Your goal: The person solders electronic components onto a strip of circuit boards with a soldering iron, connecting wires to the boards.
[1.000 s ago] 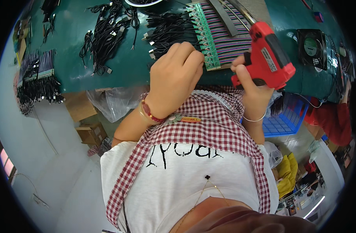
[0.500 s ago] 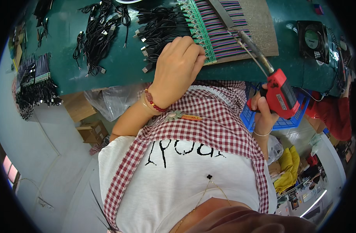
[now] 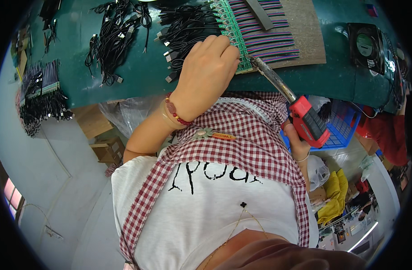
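Observation:
My left hand (image 3: pixel 209 67) is closed, knuckles up, at the near end of a row of green circuit boards (image 3: pixel 235 38). Its fingertips are bent down beside the boards and hide whatever they pinch. In my right hand (image 3: pixel 297 143) is a red and black soldering gun (image 3: pixel 308 122). Its metal tip points up-left and is at or just above the nearest boards, close to my left fingertips; contact is hard to tell. Black USB cables (image 3: pixel 188 27) lie left of the boards, their bare ends toward them. Multicoloured flat wires (image 3: pixel 269 42) run out to the right.
The boards and wires lie on a brown panel (image 3: pixel 311 33) on the green table (image 3: pixel 138 83). A dark grey bar (image 3: pixel 259 15) rests across the wires. More cables (image 3: pixel 113 49) lie left, a black fan-like unit (image 3: pixel 365 47) right. Below is a blue crate (image 3: pixel 343 128).
The soldering gun has swung left and down, its tip moving from beside the grey bar to the near boards by my left fingers. My left hand has shifted only slightly.

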`<action>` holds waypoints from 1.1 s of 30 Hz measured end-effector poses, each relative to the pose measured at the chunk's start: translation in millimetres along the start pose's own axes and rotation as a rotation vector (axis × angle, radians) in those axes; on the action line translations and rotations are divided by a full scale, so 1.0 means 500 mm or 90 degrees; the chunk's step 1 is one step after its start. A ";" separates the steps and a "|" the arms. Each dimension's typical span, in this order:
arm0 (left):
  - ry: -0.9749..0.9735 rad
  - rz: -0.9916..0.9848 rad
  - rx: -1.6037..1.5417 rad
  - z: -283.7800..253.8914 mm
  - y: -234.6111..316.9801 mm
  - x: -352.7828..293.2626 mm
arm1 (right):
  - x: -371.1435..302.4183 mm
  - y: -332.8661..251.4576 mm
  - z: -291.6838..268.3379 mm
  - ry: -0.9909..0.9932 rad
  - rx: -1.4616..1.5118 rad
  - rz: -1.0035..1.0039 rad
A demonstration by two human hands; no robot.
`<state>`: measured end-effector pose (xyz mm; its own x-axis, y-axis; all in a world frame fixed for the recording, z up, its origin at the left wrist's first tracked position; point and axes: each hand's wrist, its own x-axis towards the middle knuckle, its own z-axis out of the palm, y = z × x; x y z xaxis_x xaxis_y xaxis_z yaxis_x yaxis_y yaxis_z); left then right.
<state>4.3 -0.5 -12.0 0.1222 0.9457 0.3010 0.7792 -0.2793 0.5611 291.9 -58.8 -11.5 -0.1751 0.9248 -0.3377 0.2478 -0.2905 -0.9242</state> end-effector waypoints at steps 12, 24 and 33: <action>-0.070 -0.032 0.064 -0.005 0.020 0.010 | 0.005 -0.002 0.006 0.031 -0.171 -0.149; -0.122 -0.062 0.093 -0.015 0.031 0.020 | -0.003 0.007 0.000 0.003 -0.095 -0.058; -0.133 -0.070 0.096 -0.014 0.032 0.021 | 0.002 0.025 0.004 0.026 -0.149 -0.089</action>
<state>13.9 3.9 5.8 0.1445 0.9870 0.0701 0.8759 -0.1606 0.4550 293.0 -62.0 -23.8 -0.1853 0.9624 -0.1985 0.4389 -0.0997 -0.8930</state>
